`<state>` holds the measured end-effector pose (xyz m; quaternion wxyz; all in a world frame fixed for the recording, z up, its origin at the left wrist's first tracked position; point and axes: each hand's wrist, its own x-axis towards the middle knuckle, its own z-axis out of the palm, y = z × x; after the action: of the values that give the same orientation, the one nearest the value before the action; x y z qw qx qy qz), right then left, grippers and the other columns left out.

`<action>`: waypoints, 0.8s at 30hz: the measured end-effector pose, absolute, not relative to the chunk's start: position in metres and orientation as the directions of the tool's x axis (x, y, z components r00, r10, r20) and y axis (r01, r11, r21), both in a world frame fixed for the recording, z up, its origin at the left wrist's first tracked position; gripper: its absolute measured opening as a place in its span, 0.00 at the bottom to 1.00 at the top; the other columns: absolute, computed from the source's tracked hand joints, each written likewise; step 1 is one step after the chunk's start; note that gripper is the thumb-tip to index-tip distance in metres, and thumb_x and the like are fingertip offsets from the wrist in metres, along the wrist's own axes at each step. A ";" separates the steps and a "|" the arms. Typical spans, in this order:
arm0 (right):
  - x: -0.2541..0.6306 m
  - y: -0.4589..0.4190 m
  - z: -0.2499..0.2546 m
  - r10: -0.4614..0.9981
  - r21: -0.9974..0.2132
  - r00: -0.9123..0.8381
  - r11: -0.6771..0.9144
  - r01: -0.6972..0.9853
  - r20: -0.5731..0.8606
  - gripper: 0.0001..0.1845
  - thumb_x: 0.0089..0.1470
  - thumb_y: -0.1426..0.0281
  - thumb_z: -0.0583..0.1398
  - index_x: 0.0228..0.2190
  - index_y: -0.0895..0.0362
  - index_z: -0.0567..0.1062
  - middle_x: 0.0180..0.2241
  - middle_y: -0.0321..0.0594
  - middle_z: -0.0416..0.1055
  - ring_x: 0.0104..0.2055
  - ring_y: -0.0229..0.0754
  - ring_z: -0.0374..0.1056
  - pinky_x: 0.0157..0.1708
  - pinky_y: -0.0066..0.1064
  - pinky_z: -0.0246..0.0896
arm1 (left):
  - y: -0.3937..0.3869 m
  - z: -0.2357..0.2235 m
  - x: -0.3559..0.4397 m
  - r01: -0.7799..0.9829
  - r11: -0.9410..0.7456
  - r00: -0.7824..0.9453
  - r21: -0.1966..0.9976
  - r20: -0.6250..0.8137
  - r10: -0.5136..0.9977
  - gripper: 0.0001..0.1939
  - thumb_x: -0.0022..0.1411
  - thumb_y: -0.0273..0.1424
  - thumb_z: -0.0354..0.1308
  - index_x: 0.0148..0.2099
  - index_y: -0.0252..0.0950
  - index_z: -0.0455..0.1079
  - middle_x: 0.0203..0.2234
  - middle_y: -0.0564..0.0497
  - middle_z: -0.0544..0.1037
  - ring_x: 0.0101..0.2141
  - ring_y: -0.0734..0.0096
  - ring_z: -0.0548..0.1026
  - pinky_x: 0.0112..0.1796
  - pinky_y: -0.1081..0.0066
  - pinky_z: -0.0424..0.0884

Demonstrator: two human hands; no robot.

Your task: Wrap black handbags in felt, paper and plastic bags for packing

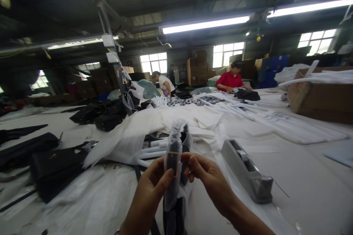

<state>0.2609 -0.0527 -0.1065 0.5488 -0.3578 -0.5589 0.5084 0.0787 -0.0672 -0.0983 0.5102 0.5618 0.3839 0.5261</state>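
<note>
A black bag strap (172,163) with a gold-coloured buckle stands upright in front of me, looped at the top and wrapped in thin, whitish see-through sheet (176,132). My left hand (154,181) grips its left side, the thumb lying over the buckle. On the other side, the fingers of my right hand (202,170) are curled and pinch the strap's right edge; their tips are partly hidden. Below the hands, a black part (173,216) continues down to the picture's bottom edge. Right of my right hand lies a grey tape dispenser (245,172) on the table.
Black bags (59,163) lie on the left. White paper sheets (157,121) and white tubes (156,150) are beyond my hands. A cardboard box (322,99) stands at right. Two people work farther back, one in a red top (230,80), one in a white top (166,83).
</note>
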 end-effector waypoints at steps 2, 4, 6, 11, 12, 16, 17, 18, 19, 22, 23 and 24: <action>0.258 -0.050 -0.093 0.943 -0.964 -0.218 0.227 -0.136 0.253 0.24 0.59 0.50 0.59 0.42 0.57 0.79 0.27 0.37 0.70 0.28 0.38 0.63 0.31 0.31 0.59 | -0.067 -0.091 0.081 -0.142 -0.153 0.212 0.978 0.182 0.960 0.23 0.59 0.44 0.65 0.52 0.39 0.74 0.45 0.46 0.80 0.48 0.53 0.77 0.48 0.63 0.72; 0.254 -0.048 -0.080 0.930 -0.963 -0.261 0.226 -0.147 0.258 0.23 0.59 0.50 0.59 0.37 0.57 0.79 0.26 0.36 0.67 0.28 0.38 0.61 0.29 0.30 0.57 | -0.065 -0.081 0.081 -0.161 -0.138 0.241 0.977 0.175 0.955 0.25 0.58 0.44 0.65 0.54 0.39 0.73 0.46 0.45 0.80 0.48 0.50 0.76 0.48 0.61 0.72; 0.254 -0.046 -0.070 0.926 -0.962 -0.277 0.219 -0.162 0.257 0.24 0.60 0.49 0.58 0.31 0.57 0.77 0.25 0.35 0.65 0.28 0.37 0.60 0.29 0.29 0.55 | -0.062 -0.071 0.079 -0.172 -0.141 0.252 0.975 0.182 0.950 0.24 0.61 0.44 0.63 0.55 0.38 0.73 0.48 0.44 0.79 0.51 0.49 0.74 0.50 0.59 0.70; 0.257 -0.028 -0.058 0.927 -0.954 -0.276 0.191 -0.229 0.252 0.24 0.58 0.49 0.60 0.29 0.57 0.76 0.26 0.34 0.67 0.29 0.37 0.62 0.33 0.29 0.58 | -0.042 -0.046 0.080 -0.190 -0.153 0.339 0.970 0.211 0.917 0.19 0.68 0.43 0.56 0.53 0.37 0.75 0.49 0.45 0.78 0.53 0.53 0.72 0.52 0.60 0.68; 0.257 -0.024 -0.058 0.927 -0.951 -0.281 0.177 -0.253 0.247 0.23 0.57 0.49 0.60 0.30 0.58 0.77 0.27 0.35 0.67 0.30 0.37 0.63 0.34 0.29 0.60 | -0.037 -0.043 0.080 -0.185 -0.147 0.345 0.972 0.204 0.916 0.19 0.67 0.43 0.56 0.52 0.37 0.76 0.47 0.45 0.79 0.51 0.54 0.74 0.51 0.62 0.69; 0.257 -0.013 -0.060 0.930 -0.950 -0.308 0.107 -0.294 0.200 0.25 0.57 0.48 0.61 0.34 0.59 0.78 0.28 0.36 0.68 0.32 0.38 0.65 0.38 0.31 0.63 | -0.023 -0.043 0.081 -0.142 -0.085 0.362 0.986 0.132 0.923 0.20 0.66 0.45 0.58 0.50 0.36 0.77 0.42 0.45 0.81 0.44 0.58 0.78 0.45 0.66 0.71; 0.257 -0.013 -0.062 0.930 -0.952 -0.314 0.097 -0.292 0.191 0.25 0.58 0.48 0.60 0.35 0.59 0.79 0.28 0.37 0.69 0.32 0.37 0.65 0.38 0.31 0.63 | -0.022 -0.044 0.080 -0.133 -0.068 0.373 0.989 0.113 0.921 0.20 0.66 0.45 0.58 0.52 0.37 0.76 0.42 0.45 0.81 0.42 0.59 0.79 0.44 0.67 0.71; 0.257 -0.013 -0.064 0.928 -0.953 -0.323 0.090 -0.290 0.186 0.25 0.58 0.48 0.60 0.37 0.59 0.79 0.28 0.37 0.69 0.32 0.37 0.65 0.38 0.31 0.63 | -0.021 -0.046 0.080 -0.125 -0.057 0.384 0.991 0.101 0.918 0.20 0.66 0.44 0.59 0.53 0.37 0.75 0.42 0.45 0.81 0.42 0.60 0.79 0.43 0.67 0.71; 0.257 -0.014 -0.065 0.926 -0.953 -0.331 0.084 -0.292 0.183 0.26 0.59 0.49 0.59 0.38 0.59 0.79 0.29 0.38 0.70 0.32 0.36 0.65 0.37 0.30 0.63 | -0.021 -0.048 0.079 -0.121 -0.050 0.394 0.991 0.094 0.914 0.20 0.66 0.44 0.59 0.55 0.38 0.74 0.43 0.45 0.81 0.42 0.60 0.79 0.43 0.67 0.71; 0.257 -0.014 -0.070 0.930 -0.953 -0.331 0.059 -0.299 0.161 0.25 0.59 0.49 0.59 0.39 0.59 0.79 0.30 0.38 0.70 0.31 0.35 0.65 0.34 0.26 0.61 | -0.024 -0.048 0.077 -0.118 -0.068 0.407 0.991 0.111 0.906 0.21 0.66 0.42 0.59 0.58 0.40 0.72 0.47 0.44 0.80 0.47 0.56 0.77 0.46 0.65 0.71; 0.256 -0.014 -0.071 0.937 -0.954 -0.320 0.043 -0.298 0.142 0.24 0.59 0.49 0.60 0.39 0.58 0.79 0.29 0.37 0.70 0.31 0.34 0.64 0.32 0.25 0.60 | -0.026 -0.047 0.076 -0.111 -0.086 0.407 0.990 0.124 0.905 0.21 0.66 0.41 0.60 0.58 0.40 0.72 0.49 0.44 0.79 0.50 0.55 0.76 0.48 0.64 0.70; 0.256 -0.014 -0.072 0.942 -0.954 -0.313 0.021 -0.299 0.119 0.23 0.59 0.50 0.60 0.39 0.57 0.79 0.29 0.37 0.70 0.31 0.34 0.64 0.31 0.24 0.59 | -0.028 -0.047 0.075 -0.104 -0.106 0.410 0.989 0.140 0.901 0.21 0.65 0.41 0.61 0.58 0.41 0.72 0.51 0.44 0.78 0.52 0.54 0.74 0.51 0.63 0.68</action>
<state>0.2560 -0.0138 -0.0724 0.4958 -0.3126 -0.5146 0.6258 0.0755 -0.0275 -0.0465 0.5817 0.6053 0.3293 0.4322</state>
